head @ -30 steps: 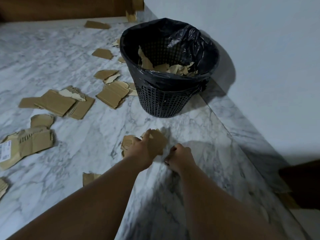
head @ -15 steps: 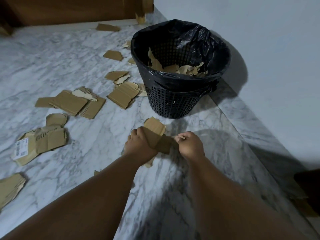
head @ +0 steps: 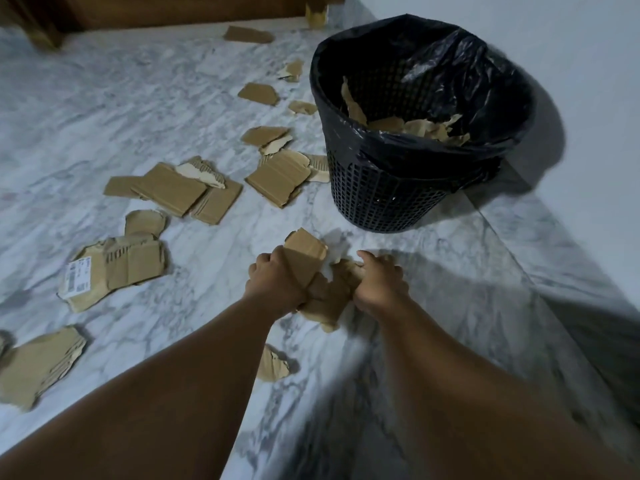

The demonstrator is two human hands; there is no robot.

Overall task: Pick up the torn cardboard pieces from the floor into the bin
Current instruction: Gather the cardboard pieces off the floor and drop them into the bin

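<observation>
Fists point(head: 277, 280) point(head: 379, 284) clench cardboard pieces point(head: 320, 285).

The white, grey-veined marble floor point(head: 114, 98) carries a black mesh plastic bin point(head: 388, 199) lined with a black bag, standing near the pale wall. Torn brown cardboard pieces lie scattered to its left: a ridged corrugated slab point(head: 278, 176) just beside the bin's base, an overlapping stack of flat panels point(head: 180, 192), and a creased piece bearing a white printed label point(head: 110, 270). A small scrap point(head: 273, 365) lies in the foreground, a larger torn piece point(head: 36, 365) at the left edge.
</observation>
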